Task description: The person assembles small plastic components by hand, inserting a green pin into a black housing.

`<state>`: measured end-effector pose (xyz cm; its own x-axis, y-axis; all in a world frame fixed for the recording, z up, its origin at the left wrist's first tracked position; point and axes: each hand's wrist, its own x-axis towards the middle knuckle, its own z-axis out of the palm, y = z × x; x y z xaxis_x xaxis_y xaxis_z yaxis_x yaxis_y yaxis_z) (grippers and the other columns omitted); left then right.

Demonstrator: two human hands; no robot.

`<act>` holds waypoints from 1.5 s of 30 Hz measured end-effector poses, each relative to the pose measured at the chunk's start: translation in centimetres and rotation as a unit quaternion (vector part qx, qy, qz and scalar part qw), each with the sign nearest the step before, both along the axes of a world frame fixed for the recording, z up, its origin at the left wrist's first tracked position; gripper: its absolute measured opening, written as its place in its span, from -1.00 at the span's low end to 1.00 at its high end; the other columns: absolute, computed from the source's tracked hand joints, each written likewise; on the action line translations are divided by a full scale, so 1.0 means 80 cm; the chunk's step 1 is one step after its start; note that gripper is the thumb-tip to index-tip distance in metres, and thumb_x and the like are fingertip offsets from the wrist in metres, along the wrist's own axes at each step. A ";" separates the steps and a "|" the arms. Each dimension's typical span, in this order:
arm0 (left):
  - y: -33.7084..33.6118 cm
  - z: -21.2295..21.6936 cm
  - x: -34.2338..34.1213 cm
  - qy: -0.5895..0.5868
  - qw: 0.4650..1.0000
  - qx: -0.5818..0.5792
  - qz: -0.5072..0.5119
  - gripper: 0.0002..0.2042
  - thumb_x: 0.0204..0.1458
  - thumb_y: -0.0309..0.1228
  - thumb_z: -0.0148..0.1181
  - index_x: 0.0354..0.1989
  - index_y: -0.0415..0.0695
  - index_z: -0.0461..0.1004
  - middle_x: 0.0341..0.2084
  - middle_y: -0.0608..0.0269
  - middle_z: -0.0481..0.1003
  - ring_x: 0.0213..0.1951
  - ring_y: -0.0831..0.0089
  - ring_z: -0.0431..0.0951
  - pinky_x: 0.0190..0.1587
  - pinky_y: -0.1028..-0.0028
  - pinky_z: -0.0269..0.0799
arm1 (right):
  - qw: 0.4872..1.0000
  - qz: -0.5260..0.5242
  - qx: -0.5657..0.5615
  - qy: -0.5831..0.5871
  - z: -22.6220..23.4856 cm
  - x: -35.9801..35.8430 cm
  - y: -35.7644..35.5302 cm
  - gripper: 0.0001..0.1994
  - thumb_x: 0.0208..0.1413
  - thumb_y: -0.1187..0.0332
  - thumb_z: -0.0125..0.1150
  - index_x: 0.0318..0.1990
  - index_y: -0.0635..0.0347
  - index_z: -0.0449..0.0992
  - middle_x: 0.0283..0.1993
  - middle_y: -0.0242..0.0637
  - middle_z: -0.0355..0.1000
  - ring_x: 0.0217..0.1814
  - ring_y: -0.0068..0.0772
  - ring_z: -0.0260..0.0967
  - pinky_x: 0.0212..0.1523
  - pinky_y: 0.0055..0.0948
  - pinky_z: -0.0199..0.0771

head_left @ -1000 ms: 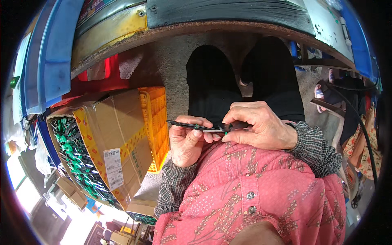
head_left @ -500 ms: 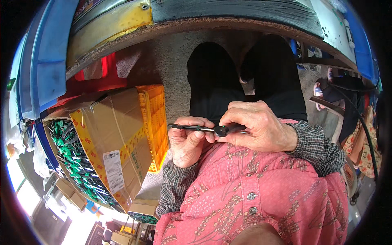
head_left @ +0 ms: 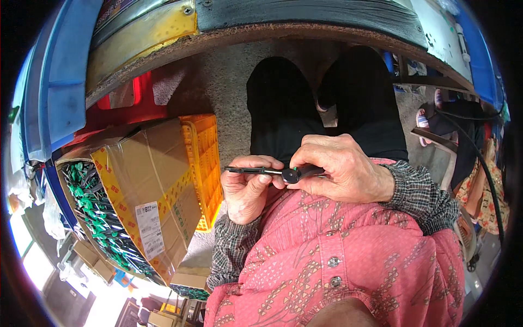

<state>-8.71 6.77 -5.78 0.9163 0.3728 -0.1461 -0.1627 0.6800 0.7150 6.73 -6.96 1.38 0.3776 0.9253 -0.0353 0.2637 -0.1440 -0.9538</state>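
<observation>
Both hands pinch a thin dark tool over the lap, and little else secures it.

Head view: the left hand (head_left: pixel 248 191) is curled closed, thumb and fingers pinching the slim black rod-like tool (head_left: pixel 272 171), whose thin end pokes out toward 9 o'clock. The right hand (head_left: pixel 343 171) closes over the other end, fingertips pressed on a small round black part at the join. The tool sits above the pink patterned garment (head_left: pixel 332 256) and black-clad knees (head_left: pixel 278 103), well clear of any surface. The grip looks light: a slip could drop the tool between the knees onto the concrete floor (head_left: pixel 218 82), or toward the open cardboard box (head_left: pixel 152 185) of green-and-black pieces at 9 o'clock beside the yellow crate (head_left: pixel 204 163). The small part could pop loose under thumb pressure.
</observation>
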 end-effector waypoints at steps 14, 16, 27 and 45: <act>0.008 0.006 0.001 0.002 0.998 0.059 -0.007 -0.83 0.07 -0.62 0.16 -0.16 -0.29 0.42 -0.21 -0.13 0.49 -0.34 0.36 0.57 -0.22 0.41 0.56 | 0.999 0.000 -0.024 0.026 0.001 0.002 0.002 -0.81 -0.05 0.38 0.32 -0.39 0.31 0.46 -0.47 -0.16 0.37 -0.46 -0.15 0.38 -0.47 -0.30 0.31; 0.012 0.006 -0.001 0.023 0.995 0.096 -0.018 -0.82 0.05 -0.64 0.17 -0.16 -0.30 0.42 -0.20 -0.12 0.49 -0.31 0.36 0.57 -0.20 0.41 0.56 | 0.999 0.001 -0.024 0.026 -0.001 0.003 0.001 -0.80 -0.03 0.37 0.32 -0.40 0.31 0.46 -0.48 -0.16 0.37 -0.48 -0.18 0.37 -0.48 -0.31 0.30; 0.020 0.018 0.001 0.049 0.971 0.235 -0.026 -0.82 0.01 -0.75 0.14 -0.21 -0.33 0.48 -0.22 -0.02 0.50 -0.29 0.41 0.56 -0.21 0.50 0.53 | 0.996 0.012 -0.065 0.065 -0.004 0.008 0.001 -0.76 -0.03 0.33 0.33 -0.40 0.35 0.45 -0.51 -0.15 0.37 -0.52 -0.26 0.35 -0.49 -0.33 0.28; 0.024 0.032 -0.001 0.171 0.950 0.247 -0.087 -0.81 -0.02 -0.74 0.17 -0.21 -0.31 0.48 -0.32 0.22 0.48 -0.35 0.63 0.49 -0.28 0.64 0.42 | 0.997 0.013 -0.011 -0.079 -0.006 0.005 -0.005 -0.77 -0.17 0.52 0.32 -0.33 0.22 0.39 -0.39 -0.18 0.31 -0.42 -0.06 0.37 -0.46 -0.20 0.30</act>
<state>-8.77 8.66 -3.23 0.9005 0.3208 -0.2936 0.2210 0.2437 0.9443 7.14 -7.37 0.90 0.3558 0.9345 0.0026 0.4148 -0.1555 -0.8965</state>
